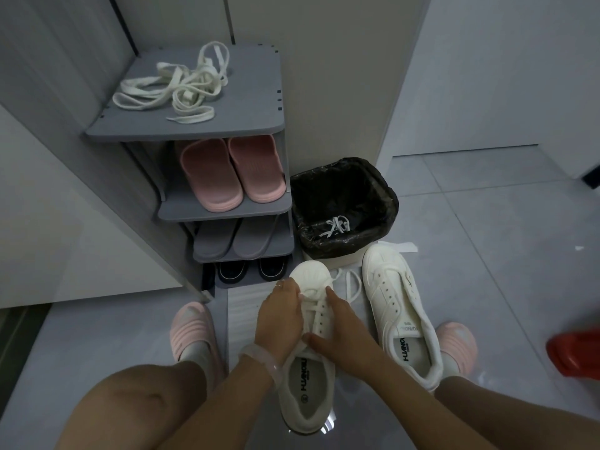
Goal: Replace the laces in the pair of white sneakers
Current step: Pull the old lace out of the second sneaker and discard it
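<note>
A white sneaker (305, 384) lies on the floor between my knees, toe pointing away, with a thin white lace (352, 284) threaded through its lower eyelets. My left hand (279, 315) grips the sneaker's left side by the toe, fingers curled at the lace. My right hand (337, 329) holds the right side, thumb across the tongue. The second white sneaker (399, 306) stands to the right with bare eyelets. A loose pile of wide cream laces (175, 84) lies on top of the grey shoe rack (246, 125).
A bin with a black liner (344, 206) stands beside the rack and holds a thin white lace (336, 226). The rack's shelves hold pink slippers (227, 173), grey slippers and dark shoes. I wear pink slippers (191, 329). A red object (574, 354) sits at the right edge.
</note>
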